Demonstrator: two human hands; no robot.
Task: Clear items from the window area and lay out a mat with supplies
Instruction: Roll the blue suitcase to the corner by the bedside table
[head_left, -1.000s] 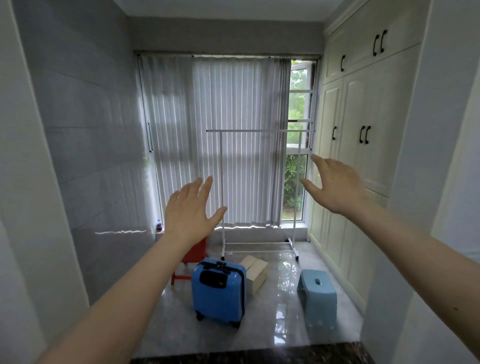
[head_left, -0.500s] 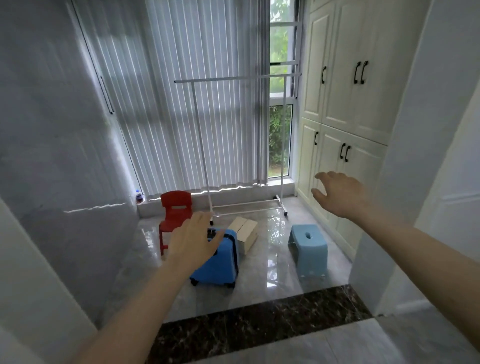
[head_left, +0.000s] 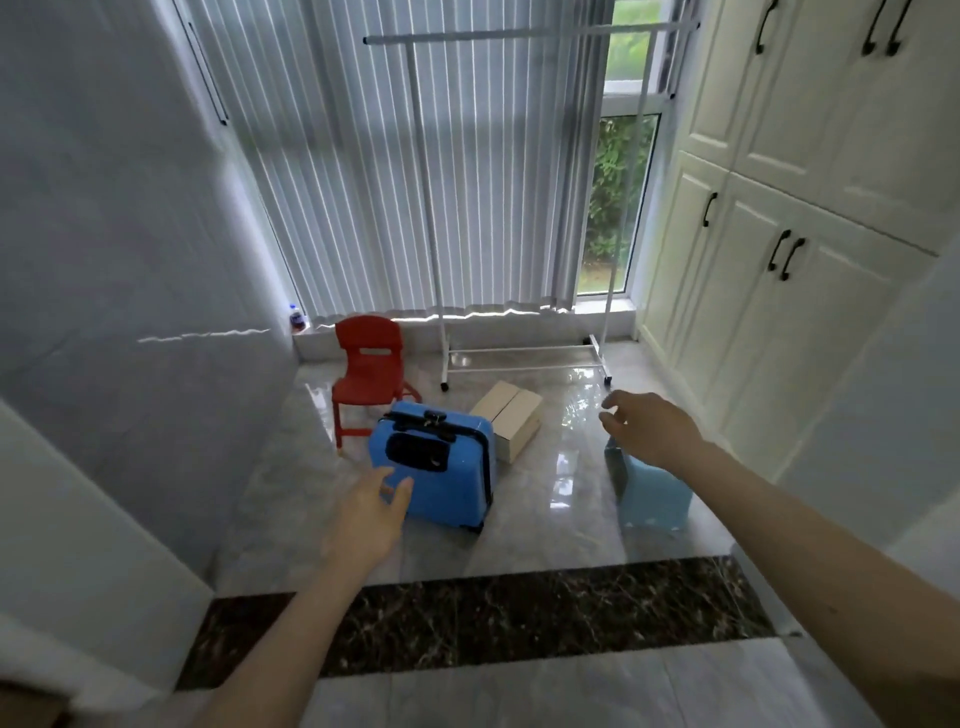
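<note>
Glossy marble-look floor tiles (head_left: 550, 519) mirror the window light around a hard-shell plastic blue suitcase (head_left: 441, 478). Behind the suitcase stand a smooth red plastic chair (head_left: 371, 364), a matt cardboard box (head_left: 511, 415) and a white metal garment rack (head_left: 519, 208).

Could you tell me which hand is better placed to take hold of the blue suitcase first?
Left. The left hand reaches open toward the blue suitcase, while the right hand hovers over the light blue stool.

blue suitcase (head_left: 434, 470) upright at frame centre, red chair (head_left: 371, 371) behind-left, cardboard box (head_left: 511, 418) touching behind-right, light-blue stool (head_left: 652, 491) right, white rack (head_left: 519, 208) by window
</note>
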